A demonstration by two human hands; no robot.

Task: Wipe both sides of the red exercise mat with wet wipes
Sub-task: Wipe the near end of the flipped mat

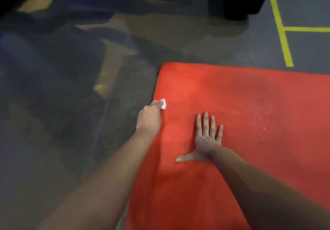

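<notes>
Forearms (107, 185) reach onto the mat (250, 96), flat on the floor (71, 122): the right hand (207, 140) presses it with straight fingers (205, 122), the left hand (149, 117) pinches a bunched wipe (163, 104) at its left edge, where a stroke could run off onto the floor and dirty the wipe.

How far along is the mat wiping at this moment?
Done: no wiped area shows clearly. In hand: the left hand presses a bunched white wipe onto the red mat at its left edge, near the far corner; the right hand lies flat on the mat, fingers spread. Left: pale specks further right look unwiped. Whether the other side is done cannot be told.
</notes>
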